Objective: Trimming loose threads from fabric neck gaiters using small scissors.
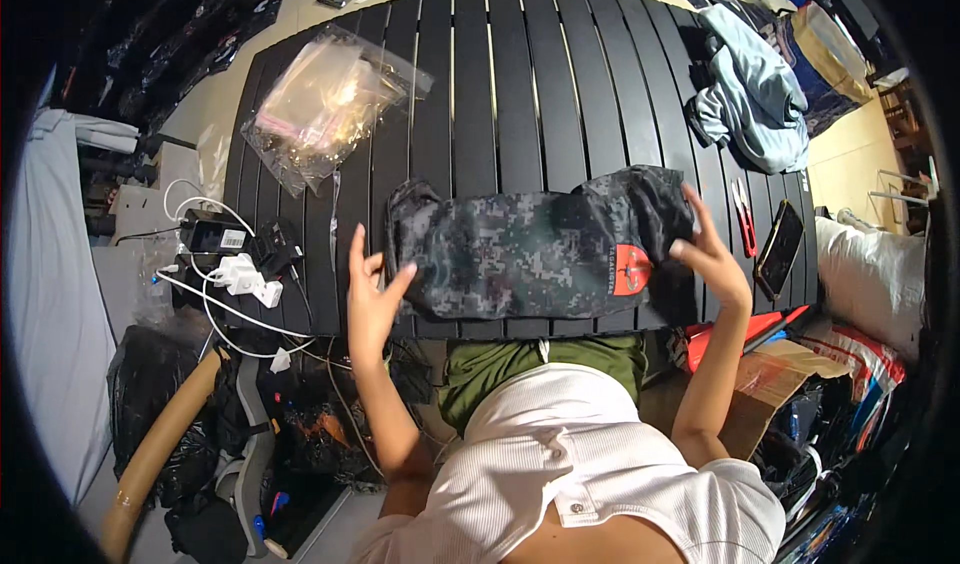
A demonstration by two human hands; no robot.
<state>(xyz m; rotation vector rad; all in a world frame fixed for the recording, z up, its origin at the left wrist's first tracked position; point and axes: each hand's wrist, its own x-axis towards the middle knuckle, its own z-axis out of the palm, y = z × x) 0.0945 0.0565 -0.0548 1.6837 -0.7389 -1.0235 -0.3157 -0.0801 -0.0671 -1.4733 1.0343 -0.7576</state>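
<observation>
A dark camouflage garment (510, 254) lies folded into a wide strip along the near edge of the black slatted table (520, 94). Near its right end shows a red shield-shaped patch (631, 269). My left hand (373, 299) is at the left end of the cloth, with thumb and fingers apart and nothing gripped. At the opposite end is my right hand (714, 262), also open, its fingers spread beside the dark fabric. Whether the fingertips touch the cloth I cannot tell.
A clear plastic bag (330, 104) lies at the far left. White chargers and cables (240, 276) crowd the left edge. To the right are a red cutter (743, 219), a phone (781, 249) and a crumpled light-blue cloth (755, 94). A cardboard box (775, 384) stands below right.
</observation>
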